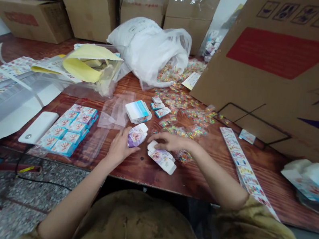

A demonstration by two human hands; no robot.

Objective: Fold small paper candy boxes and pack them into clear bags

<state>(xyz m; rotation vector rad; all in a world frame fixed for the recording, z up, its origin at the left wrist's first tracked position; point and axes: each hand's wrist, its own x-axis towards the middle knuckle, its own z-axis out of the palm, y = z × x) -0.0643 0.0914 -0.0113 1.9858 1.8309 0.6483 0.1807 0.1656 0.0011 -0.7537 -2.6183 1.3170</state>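
Observation:
My left hand (pixel 119 147) is closed around a small purple and white carton (pixel 137 135) with a hand picture on it, its top flap raised. Beside it, the curled fingers of my right hand (pixel 166 140) are at the upper end of a second purple and white carton (pixel 162 160), which lies slanted near the table edge with flaps sticking out. Just beyond my hands sits a stack of blue and white flattened cartons (pixel 138 112), and next to that are several small blue and white boxes (pixel 161 111). Small clear packets of colourful beads (pixel 180 130) are spread behind my right hand.
A white sack (pixel 147 48) spills bead packets at the back. Rows of blue boxes (pixel 68 131) and a white power bank (pixel 38 127) lie left. To the right are a sticker strip (pixel 241 161), a large cardboard box (pixel 262 92) and more flat cartons (pixel 317 182).

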